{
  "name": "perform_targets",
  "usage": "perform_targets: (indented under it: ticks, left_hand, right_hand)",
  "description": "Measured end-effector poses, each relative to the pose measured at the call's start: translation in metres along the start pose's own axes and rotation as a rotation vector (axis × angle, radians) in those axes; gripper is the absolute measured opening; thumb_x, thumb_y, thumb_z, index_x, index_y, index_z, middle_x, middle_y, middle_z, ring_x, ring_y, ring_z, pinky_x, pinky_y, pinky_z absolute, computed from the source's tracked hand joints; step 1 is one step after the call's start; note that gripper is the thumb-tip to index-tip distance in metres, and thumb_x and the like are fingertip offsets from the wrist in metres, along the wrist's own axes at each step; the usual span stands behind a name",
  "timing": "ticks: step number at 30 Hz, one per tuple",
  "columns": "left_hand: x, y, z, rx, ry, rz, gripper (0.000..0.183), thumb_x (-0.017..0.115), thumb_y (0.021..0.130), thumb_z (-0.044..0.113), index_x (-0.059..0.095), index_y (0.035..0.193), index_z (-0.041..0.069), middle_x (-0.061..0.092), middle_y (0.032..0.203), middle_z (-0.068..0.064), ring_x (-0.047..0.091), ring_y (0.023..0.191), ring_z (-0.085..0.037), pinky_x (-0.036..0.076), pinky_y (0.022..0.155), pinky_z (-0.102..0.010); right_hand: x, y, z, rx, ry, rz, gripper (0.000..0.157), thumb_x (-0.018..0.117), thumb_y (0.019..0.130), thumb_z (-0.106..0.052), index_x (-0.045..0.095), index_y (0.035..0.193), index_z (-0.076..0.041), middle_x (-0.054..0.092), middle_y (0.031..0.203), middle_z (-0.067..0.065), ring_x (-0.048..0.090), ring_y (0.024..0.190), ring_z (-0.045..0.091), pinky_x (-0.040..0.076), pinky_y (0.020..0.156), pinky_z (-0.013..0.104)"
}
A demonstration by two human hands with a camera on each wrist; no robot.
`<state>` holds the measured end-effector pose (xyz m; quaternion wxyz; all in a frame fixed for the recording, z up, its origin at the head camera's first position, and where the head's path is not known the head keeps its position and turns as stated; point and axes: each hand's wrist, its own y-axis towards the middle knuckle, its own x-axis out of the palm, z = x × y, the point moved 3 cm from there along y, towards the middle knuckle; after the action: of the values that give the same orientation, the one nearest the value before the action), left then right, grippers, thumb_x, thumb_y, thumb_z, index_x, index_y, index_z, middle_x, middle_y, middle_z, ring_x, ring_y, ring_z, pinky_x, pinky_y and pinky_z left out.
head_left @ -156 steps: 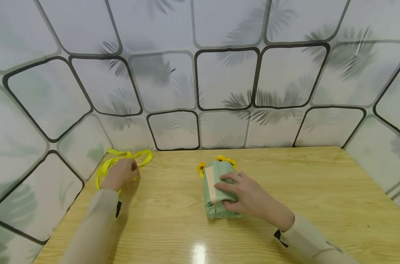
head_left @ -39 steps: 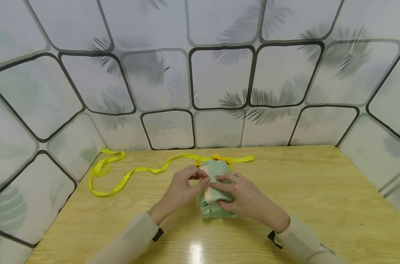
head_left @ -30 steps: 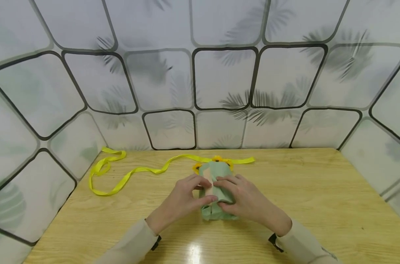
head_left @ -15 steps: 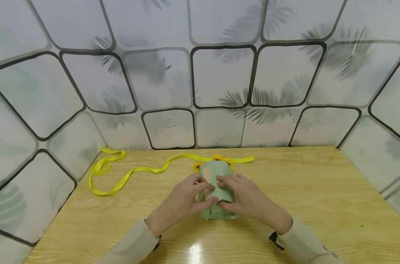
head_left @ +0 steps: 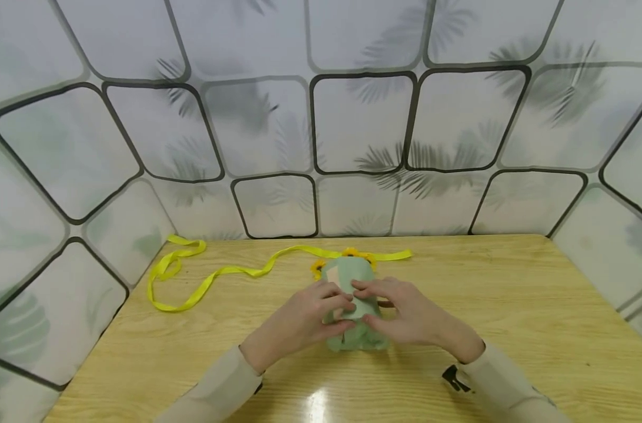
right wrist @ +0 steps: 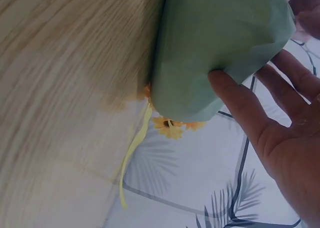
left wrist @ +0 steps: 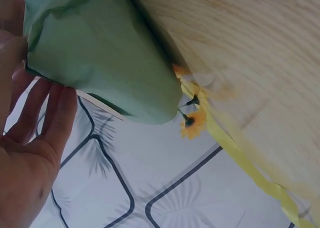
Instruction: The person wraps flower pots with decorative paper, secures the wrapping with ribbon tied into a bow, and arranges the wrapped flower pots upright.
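Observation:
A small bouquet wrapped in green paper point(head_left: 357, 269) lies on the table, its paper bottom crumpled toward me. Yellow sunflowers point(head_left: 318, 268) poke out at its far end. My left hand point(head_left: 310, 314) holds the wrapper from the left, bent fingers and thumb on its upper face. My right hand point(head_left: 413, 314) grips it from the right: thumb and forefinger on top, another finger pressing the side. In the right wrist view that finger dents the green wrapper point(right wrist: 200, 42). A pale strip point(head_left: 333, 276) shows along the paper's fold. The flower stems are hidden.
A long yellow ribbon point(head_left: 241, 271) runs along the table point(head_left: 474, 282) behind the bouquet, bunched at the far left and passing by the flowers to a loose end at right. A patterned curtain-like backdrop point(head_left: 363, 129) closes off the back and sides.
The left hand has come from the ribbon at the left to the bouquet, and the ribbon now stretches out behind the flowers. Lately both hands shift slightly over the paper; the right thumb and forefinger stay on top.

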<state>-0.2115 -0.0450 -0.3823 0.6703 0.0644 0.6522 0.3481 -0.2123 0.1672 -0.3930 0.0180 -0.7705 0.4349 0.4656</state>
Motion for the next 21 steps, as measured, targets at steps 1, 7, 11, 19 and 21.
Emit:
perform_targets:
  ticks: [1, 7, 11, 19, 21]
  left_hand:
    - [0.0, 0.001, 0.0, -0.006, 0.008, -0.005, 0.023, 0.084, 0.087, 0.026, 0.074, 0.105, 0.017, 0.068, 0.102, 0.004, 0.062, 0.088, -0.007, 0.052, 0.077, -0.014]
    - [0.0, 0.006, 0.003, -0.053, 0.054, -0.057, 0.02, 0.084, 0.087, 0.024, 0.07, 0.099, 0.017, 0.067, 0.11, 0.002, 0.063, 0.094, -0.012, 0.054, 0.079, -0.017]
    - [-0.001, 0.008, 0.004, -0.083, 0.04, -0.079, 0.022, 0.084, 0.087, 0.03, 0.068, 0.094, 0.018, 0.071, 0.124, -0.001, 0.065, 0.103, -0.016, 0.056, 0.084, -0.021]
    - [0.003, 0.009, 0.008, -0.097, 0.107, -0.082, 0.023, 0.082, 0.087, 0.033, 0.064, 0.093, 0.019, 0.072, 0.124, 0.003, 0.065, 0.1, -0.016, 0.056, 0.079, -0.021]
    - [0.003, 0.01, 0.008, -0.108, 0.124, -0.085, 0.024, 0.082, 0.087, 0.035, 0.066, 0.097, 0.02, 0.073, 0.121, 0.004, 0.065, 0.098, -0.015, 0.056, 0.079, -0.022]
  right_hand:
    - [-0.001, 0.0, 0.001, 0.004, 0.02, 0.0, 0.035, 0.071, 0.094, -0.012, 0.069, 0.129, -0.013, 0.061, 0.145, 0.012, 0.066, 0.119, 0.029, 0.063, 0.08, 0.032]
    - [-0.007, 0.0, 0.009, 0.061, 0.126, 0.063, 0.021, 0.068, 0.097, -0.005, 0.074, 0.117, -0.01, 0.066, 0.136, 0.017, 0.068, 0.117, 0.035, 0.063, 0.075, 0.026]
    - [-0.012, 0.001, 0.022, 0.155, 0.204, 0.127, 0.014, 0.067, 0.099, -0.007, 0.075, 0.111, -0.008, 0.068, 0.129, 0.017, 0.072, 0.105, 0.023, 0.063, 0.074, 0.028]
    - [-0.026, 0.013, 0.062, 0.399, 0.217, 0.241, 0.022, 0.065, 0.101, -0.012, 0.071, 0.117, 0.001, 0.074, 0.109, 0.024, 0.077, 0.083, 0.029, 0.064, 0.068, 0.037]
    - [-0.033, 0.018, 0.074, 0.404, 0.036, 0.293, 0.019, 0.065, 0.099, -0.01, 0.073, 0.113, 0.0, 0.076, 0.103, 0.022, 0.076, 0.081, 0.032, 0.062, 0.063, 0.036]
